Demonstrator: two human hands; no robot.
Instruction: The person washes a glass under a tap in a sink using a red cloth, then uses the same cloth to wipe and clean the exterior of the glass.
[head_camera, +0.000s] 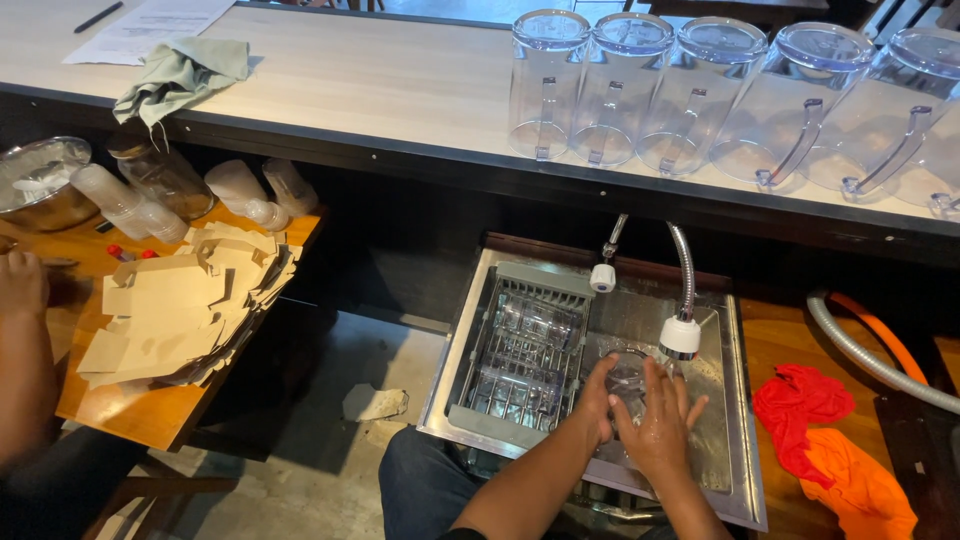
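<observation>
Five upturned clear pitchers (690, 95) on counter (400, 80); red cloth (800, 398) beside sink (735, 400).

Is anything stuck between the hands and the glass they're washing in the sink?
No. Both hands are right on the clear glass: the left hand cups its side and the right hand covers its front. Only the white faucet head hangs just above it, over the sink.

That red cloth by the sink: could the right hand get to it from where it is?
Probably yes. The right hand is on a glass in the sink, and the red cloth lies just past the rim with nothing between.
</observation>
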